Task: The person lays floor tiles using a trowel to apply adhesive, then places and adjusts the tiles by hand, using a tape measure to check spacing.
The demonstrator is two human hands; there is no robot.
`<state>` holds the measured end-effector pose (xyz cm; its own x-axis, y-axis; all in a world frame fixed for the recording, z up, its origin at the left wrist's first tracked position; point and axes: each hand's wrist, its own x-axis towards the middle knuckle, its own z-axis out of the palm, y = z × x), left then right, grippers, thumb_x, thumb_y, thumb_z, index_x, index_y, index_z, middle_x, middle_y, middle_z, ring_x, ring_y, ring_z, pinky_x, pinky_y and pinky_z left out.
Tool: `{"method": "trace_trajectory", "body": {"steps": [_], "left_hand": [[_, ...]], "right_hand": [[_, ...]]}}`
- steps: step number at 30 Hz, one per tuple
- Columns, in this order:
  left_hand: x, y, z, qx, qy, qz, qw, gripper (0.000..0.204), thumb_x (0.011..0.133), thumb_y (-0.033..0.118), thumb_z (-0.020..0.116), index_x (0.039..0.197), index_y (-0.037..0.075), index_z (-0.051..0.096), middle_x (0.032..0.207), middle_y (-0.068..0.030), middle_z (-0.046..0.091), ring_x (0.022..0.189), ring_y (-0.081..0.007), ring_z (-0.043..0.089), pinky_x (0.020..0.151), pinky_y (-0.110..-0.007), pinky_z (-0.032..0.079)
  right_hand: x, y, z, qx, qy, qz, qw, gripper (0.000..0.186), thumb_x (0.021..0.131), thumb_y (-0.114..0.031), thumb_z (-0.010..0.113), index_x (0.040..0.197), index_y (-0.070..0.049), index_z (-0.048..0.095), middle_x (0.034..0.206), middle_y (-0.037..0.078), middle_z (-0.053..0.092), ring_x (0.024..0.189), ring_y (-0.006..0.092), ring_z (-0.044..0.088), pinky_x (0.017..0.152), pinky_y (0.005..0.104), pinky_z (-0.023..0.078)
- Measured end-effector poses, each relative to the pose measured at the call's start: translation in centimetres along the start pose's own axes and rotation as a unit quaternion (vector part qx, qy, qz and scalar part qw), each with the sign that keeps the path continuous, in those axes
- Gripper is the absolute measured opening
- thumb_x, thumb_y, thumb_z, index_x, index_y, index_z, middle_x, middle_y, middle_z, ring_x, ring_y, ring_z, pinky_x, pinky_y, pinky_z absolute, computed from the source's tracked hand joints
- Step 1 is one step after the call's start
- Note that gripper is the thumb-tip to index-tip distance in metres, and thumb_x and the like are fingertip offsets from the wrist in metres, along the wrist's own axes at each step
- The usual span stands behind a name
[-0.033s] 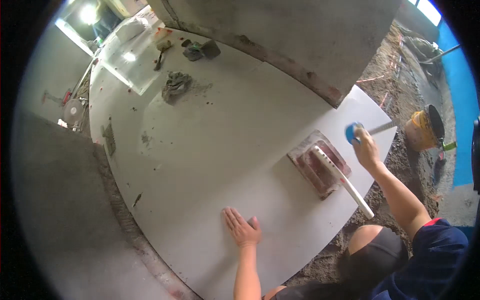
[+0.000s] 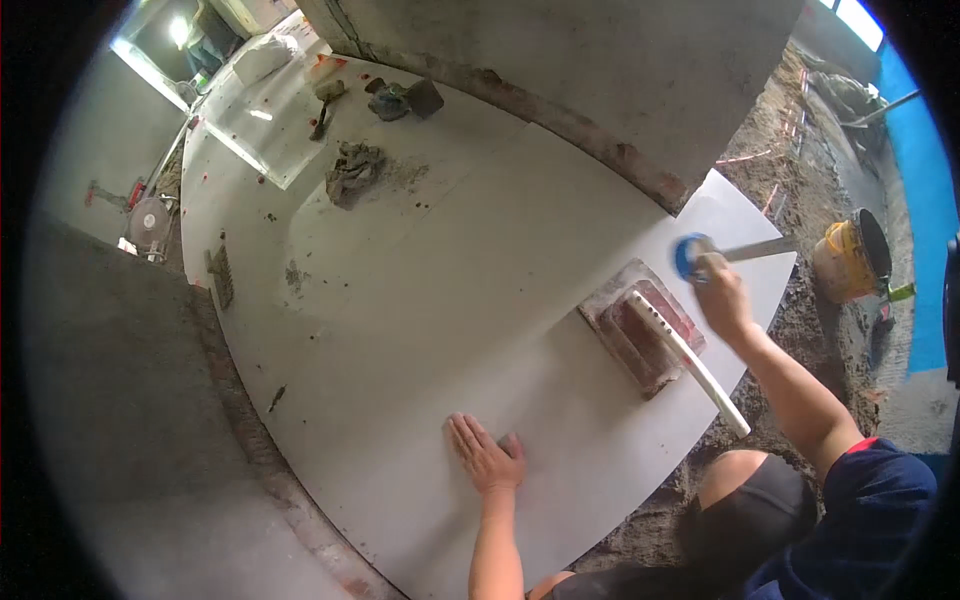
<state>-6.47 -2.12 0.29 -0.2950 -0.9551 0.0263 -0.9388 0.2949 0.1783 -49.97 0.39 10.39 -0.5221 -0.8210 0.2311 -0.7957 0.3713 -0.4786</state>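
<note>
My left hand (image 2: 487, 462) lies flat on a large pale floor slab (image 2: 400, 300), fingers stretched out and holding nothing. Over the slab's right part, my right hand (image 2: 722, 292) is closed on a tool with a round blue end (image 2: 688, 257) and a straight grey strip (image 2: 762, 248) pointing right; motion blur hides its exact kind. Just below that hand rests a rectangular reddish-brown block (image 2: 625, 335) on the slab. A white, tube-like handle (image 2: 690, 362) with dark holes runs across it and sticks out past its near side.
A clump of grey mortar (image 2: 352, 175) and a trowel (image 2: 425, 98) lie farther back. A notched trowel (image 2: 222, 275) sits by the left edge. Walls flank the slab. A yellowish bucket (image 2: 845, 262) stands on rough ground (image 2: 800, 330) at right. A person (image 2: 207, 45) is far back.
My right hand has shifted slightly left with the blue-ended tool, whose grey strip now lies closer to level. My left hand stays in place.
</note>
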Motion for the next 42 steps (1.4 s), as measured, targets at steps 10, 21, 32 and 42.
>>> {"method": "trace_trajectory", "body": {"steps": [10,21,32,42], "left_hand": [[0.6,0.4,0.4,-0.051,-0.015,0.011,0.999,0.086,0.085,0.038,0.056,0.145,-0.012,0.021,0.152,-0.0317,0.021,0.144,-0.0434,0.019,0.119,-0.05,0.015],[-0.2,-0.2,1.9,0.028,0.027,0.063,0.997,0.078,0.09,0.036,0.048,0.146,-0.012,0.021,0.154,-0.0313,0.019,0.144,-0.0455,0.019,0.118,-0.053,0.016],[-0.2,0.3,2.3,0.062,0.019,0.051,0.997,0.073,0.095,0.036,0.04,0.146,-0.012,0.02,0.154,-0.0314,0.019,0.144,-0.0446,0.018,0.119,-0.052,0.014],[-0.6,0.8,0.9,0.052,0.033,0.072,0.995,0.077,0.094,0.033,0.046,0.146,-0.014,0.014,0.151,-0.0371,0.019,0.14,-0.0513,0.022,0.116,-0.058,0.02]], "right_hand": [[-5.2,-17.1,17.3,-0.027,-0.297,-0.393,0.87,0.014,0.079,-0.006,0.062,0.092,-0.002,0.065,0.096,0.016,0.065,0.082,0.0287,0.067,0.062,0.0373,0.056],[-8.4,-0.6,-2.6,0.198,-0.443,0.305,0.82,0.062,0.095,-0.058,0.049,0.097,0.003,0.057,0.077,0.012,0.061,0.069,0.0241,0.059,0.064,0.0405,0.049],[-9.6,12.1,-8.2,0.18,-0.171,0.446,0.86,0.056,0.1,-0.048,0.037,0.1,0.004,0.059,0.07,0.01,0.057,0.063,0.0226,0.058,0.054,0.0375,0.048],[-5.3,15.9,-7.0,0.22,-0.054,0.471,0.853,0.058,0.099,-0.055,0.04,0.08,-0.003,0.054,0.061,0.003,0.05,0.043,0.0172,0.049,0.04,0.0346,0.044]]}}
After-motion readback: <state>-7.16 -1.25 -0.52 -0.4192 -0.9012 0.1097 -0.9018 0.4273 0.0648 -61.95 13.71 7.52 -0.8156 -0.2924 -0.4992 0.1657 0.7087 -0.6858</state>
